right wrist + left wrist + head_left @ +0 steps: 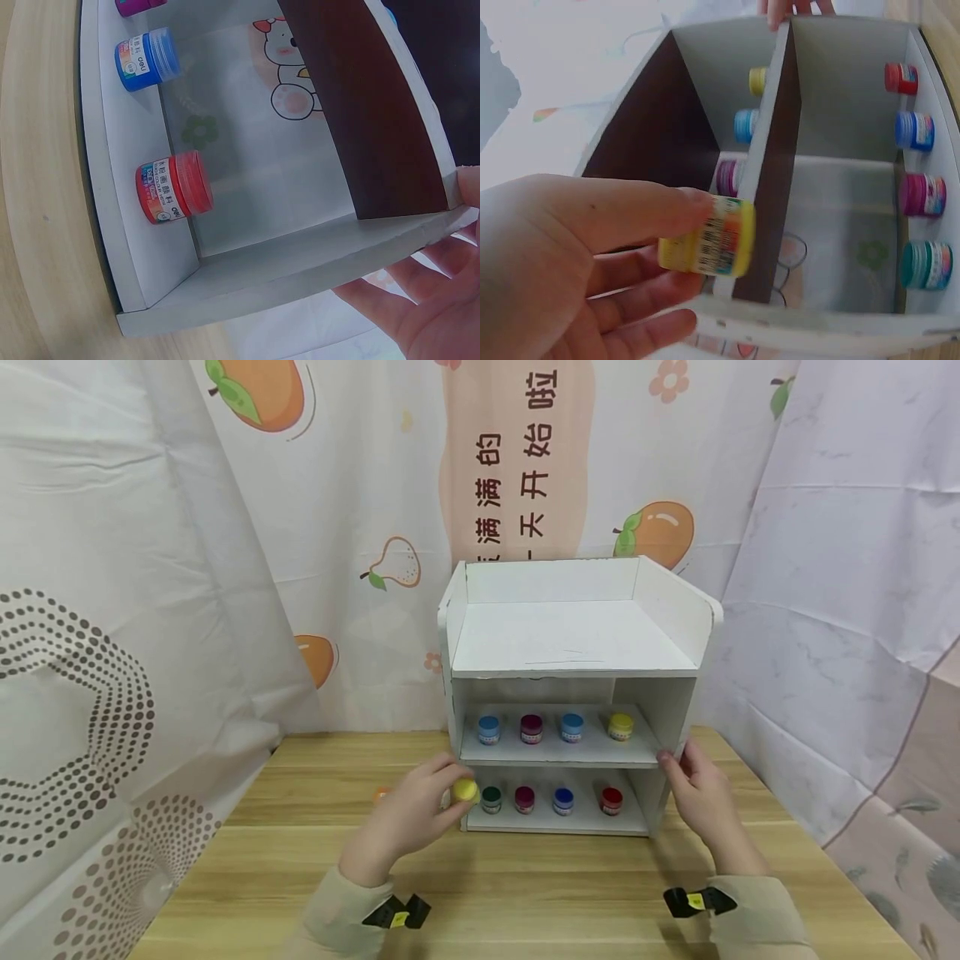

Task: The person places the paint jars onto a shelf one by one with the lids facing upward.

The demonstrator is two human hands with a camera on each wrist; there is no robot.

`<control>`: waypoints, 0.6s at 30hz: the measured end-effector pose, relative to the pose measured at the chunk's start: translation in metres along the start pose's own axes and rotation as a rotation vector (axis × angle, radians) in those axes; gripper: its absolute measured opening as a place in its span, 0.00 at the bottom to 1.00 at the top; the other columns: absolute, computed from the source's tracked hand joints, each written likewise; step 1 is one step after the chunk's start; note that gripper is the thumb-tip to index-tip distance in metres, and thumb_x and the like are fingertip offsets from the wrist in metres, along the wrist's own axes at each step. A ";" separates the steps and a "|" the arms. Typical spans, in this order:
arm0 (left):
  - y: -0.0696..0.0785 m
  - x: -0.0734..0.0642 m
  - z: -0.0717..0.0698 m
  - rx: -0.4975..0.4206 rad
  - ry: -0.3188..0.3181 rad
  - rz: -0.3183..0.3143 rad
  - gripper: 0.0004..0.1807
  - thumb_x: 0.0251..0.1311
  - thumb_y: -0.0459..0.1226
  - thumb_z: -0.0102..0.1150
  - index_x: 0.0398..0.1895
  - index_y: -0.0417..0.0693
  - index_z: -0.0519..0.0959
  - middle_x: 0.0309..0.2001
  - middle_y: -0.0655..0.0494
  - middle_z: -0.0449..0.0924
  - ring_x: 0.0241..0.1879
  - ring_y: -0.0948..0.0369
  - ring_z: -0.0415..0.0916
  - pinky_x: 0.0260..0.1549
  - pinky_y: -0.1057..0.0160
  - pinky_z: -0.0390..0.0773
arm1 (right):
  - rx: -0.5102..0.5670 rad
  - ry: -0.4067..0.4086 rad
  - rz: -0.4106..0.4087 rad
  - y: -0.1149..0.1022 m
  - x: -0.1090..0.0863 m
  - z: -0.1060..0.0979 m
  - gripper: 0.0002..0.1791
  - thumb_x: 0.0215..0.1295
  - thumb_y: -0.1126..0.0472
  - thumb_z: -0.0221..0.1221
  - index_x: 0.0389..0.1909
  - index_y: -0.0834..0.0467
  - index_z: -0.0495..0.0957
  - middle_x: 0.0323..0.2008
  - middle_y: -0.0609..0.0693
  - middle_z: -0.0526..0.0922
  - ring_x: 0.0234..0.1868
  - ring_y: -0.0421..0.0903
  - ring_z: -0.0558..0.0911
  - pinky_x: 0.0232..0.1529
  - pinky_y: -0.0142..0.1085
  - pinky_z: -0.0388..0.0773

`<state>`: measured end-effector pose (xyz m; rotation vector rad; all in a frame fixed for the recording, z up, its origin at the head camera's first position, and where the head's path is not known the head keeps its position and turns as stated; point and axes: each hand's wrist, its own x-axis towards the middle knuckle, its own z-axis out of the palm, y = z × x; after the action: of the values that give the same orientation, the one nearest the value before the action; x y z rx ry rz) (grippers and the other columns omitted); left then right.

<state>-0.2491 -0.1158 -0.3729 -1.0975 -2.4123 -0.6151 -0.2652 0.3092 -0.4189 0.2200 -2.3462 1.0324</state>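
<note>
In my left hand [412, 810] is a small yellow-lidded paint jar [709, 238], pinched between thumb and fingers. It is in front of the left edge of a white two-tier shelf unit [573, 635], overlapping the middle board's edge in the left wrist view. My right hand [701, 802] grips the unit's right side panel, thumb at the front edge by the middle board and fingers around the outside. Along the lower tier stand green [491, 800], magenta [524, 799], blue [563, 802] and red [611, 801] paint jars.
On the middle board stand light blue [489, 730], dark magenta [531, 728], another light blue [572, 727] and yellow [620, 727] jars. The unit rests on a wooden table [525, 893]. A printed curtain [360, 485] hangs behind, and pale cloths flank both sides.
</note>
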 end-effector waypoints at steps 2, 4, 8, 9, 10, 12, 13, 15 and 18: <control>0.004 0.005 -0.001 -0.011 0.036 0.038 0.17 0.61 0.37 0.73 0.52 0.45 0.82 0.48 0.57 0.77 0.38 0.63 0.77 0.40 0.66 0.80 | 0.000 0.001 0.000 0.000 0.000 0.000 0.26 0.80 0.52 0.51 0.69 0.64 0.68 0.57 0.69 0.79 0.56 0.65 0.79 0.42 0.15 0.65; 0.007 0.012 -0.002 -0.015 0.062 0.074 0.17 0.60 0.35 0.73 0.52 0.44 0.81 0.48 0.56 0.77 0.37 0.61 0.76 0.40 0.66 0.80 | 0.008 0.001 -0.002 0.000 0.001 0.000 0.26 0.80 0.52 0.51 0.70 0.64 0.67 0.57 0.69 0.79 0.56 0.65 0.79 0.42 0.15 0.65; 0.014 0.025 -0.011 -0.016 0.102 0.136 0.18 0.57 0.32 0.73 0.50 0.39 0.81 0.47 0.52 0.78 0.41 0.59 0.78 0.44 0.63 0.81 | 0.022 0.008 -0.013 0.000 0.000 0.001 0.25 0.80 0.54 0.51 0.69 0.65 0.68 0.56 0.70 0.79 0.55 0.65 0.80 0.42 0.14 0.65; 0.015 0.029 -0.013 -0.016 0.110 0.148 0.18 0.56 0.31 0.73 0.50 0.38 0.81 0.47 0.52 0.78 0.42 0.59 0.78 0.44 0.63 0.81 | 0.022 0.009 -0.013 0.000 0.000 0.002 0.25 0.80 0.54 0.52 0.68 0.65 0.68 0.56 0.70 0.79 0.55 0.65 0.80 0.42 0.14 0.65; 0.016 0.032 -0.016 -0.014 0.117 0.159 0.18 0.56 0.31 0.74 0.49 0.37 0.81 0.46 0.51 0.78 0.42 0.59 0.78 0.44 0.63 0.81 | 0.021 0.011 -0.014 0.000 0.000 0.002 0.25 0.80 0.54 0.52 0.68 0.65 0.68 0.55 0.70 0.80 0.55 0.65 0.80 0.42 0.14 0.65; 0.019 0.041 -0.023 -0.002 0.134 0.183 0.17 0.55 0.30 0.74 0.48 0.36 0.81 0.46 0.50 0.78 0.42 0.59 0.79 0.43 0.64 0.82 | 0.018 0.014 -0.013 -0.002 0.001 0.002 0.25 0.79 0.54 0.52 0.67 0.66 0.69 0.55 0.70 0.80 0.54 0.64 0.80 0.42 0.15 0.66; 0.021 0.045 -0.027 0.005 0.140 0.191 0.17 0.54 0.30 0.74 0.47 0.37 0.81 0.45 0.50 0.78 0.41 0.59 0.79 0.42 0.64 0.81 | 0.018 0.014 -0.012 -0.002 0.001 0.002 0.24 0.79 0.54 0.52 0.68 0.65 0.69 0.55 0.70 0.80 0.55 0.64 0.80 0.42 0.15 0.66; 0.024 0.052 -0.034 0.011 0.146 0.203 0.16 0.54 0.29 0.73 0.46 0.37 0.81 0.45 0.50 0.77 0.41 0.59 0.79 0.42 0.65 0.81 | 0.020 0.012 -0.011 -0.003 0.001 0.001 0.24 0.79 0.55 0.52 0.68 0.65 0.69 0.55 0.70 0.80 0.55 0.65 0.80 0.42 0.15 0.66; 0.029 0.063 -0.045 0.024 0.145 0.206 0.16 0.54 0.29 0.73 0.45 0.37 0.81 0.45 0.50 0.77 0.41 0.58 0.79 0.44 0.64 0.81 | 0.026 0.014 -0.011 -0.003 0.001 0.001 0.24 0.79 0.55 0.52 0.68 0.65 0.69 0.55 0.70 0.79 0.55 0.65 0.80 0.42 0.14 0.66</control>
<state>-0.2559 -0.0861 -0.2955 -1.2279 -2.1459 -0.5738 -0.2652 0.3071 -0.4172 0.2346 -2.3178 1.0557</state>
